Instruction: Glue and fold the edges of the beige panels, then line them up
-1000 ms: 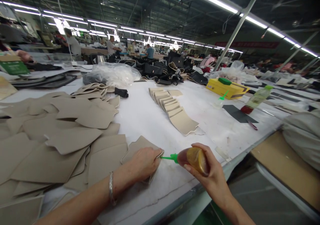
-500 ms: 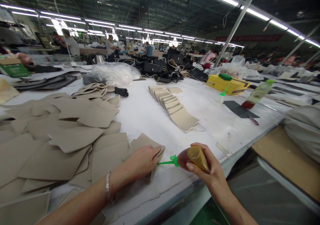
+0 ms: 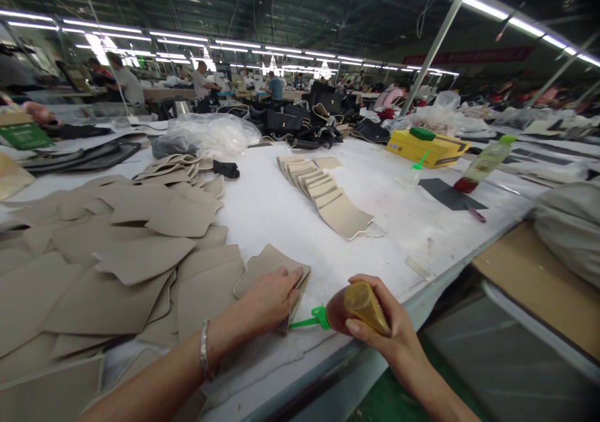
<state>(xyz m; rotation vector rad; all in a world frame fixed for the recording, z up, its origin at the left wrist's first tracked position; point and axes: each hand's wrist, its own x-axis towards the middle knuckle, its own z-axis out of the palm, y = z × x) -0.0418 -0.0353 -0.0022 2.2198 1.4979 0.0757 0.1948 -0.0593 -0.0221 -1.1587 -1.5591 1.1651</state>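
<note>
My left hand (image 3: 270, 301) presses down on a beige cut leather piece (image 3: 267, 264) at the near edge of the white table (image 3: 281, 216), fingers curled over its right edge. My right hand (image 3: 382, 328) grips a glue bottle (image 3: 357, 307) with amber liquid and a green nozzle. The nozzle tip touches the lower right edge of the piece, just below my left fingers.
Many beige cut pieces (image 3: 117, 247) lie heaped at the left. A fanned row of beige pieces (image 3: 323, 197) sits mid-table. A yellow box (image 3: 431, 150), a second bottle (image 3: 482, 165), black bags (image 3: 304, 125) and a clear plastic bag (image 3: 210, 134) lie beyond. Workers stand far back.
The nozzle has slid downward along the piece's right edge toward me, with my right hand following. My left hand stays pressed on the piece.
</note>
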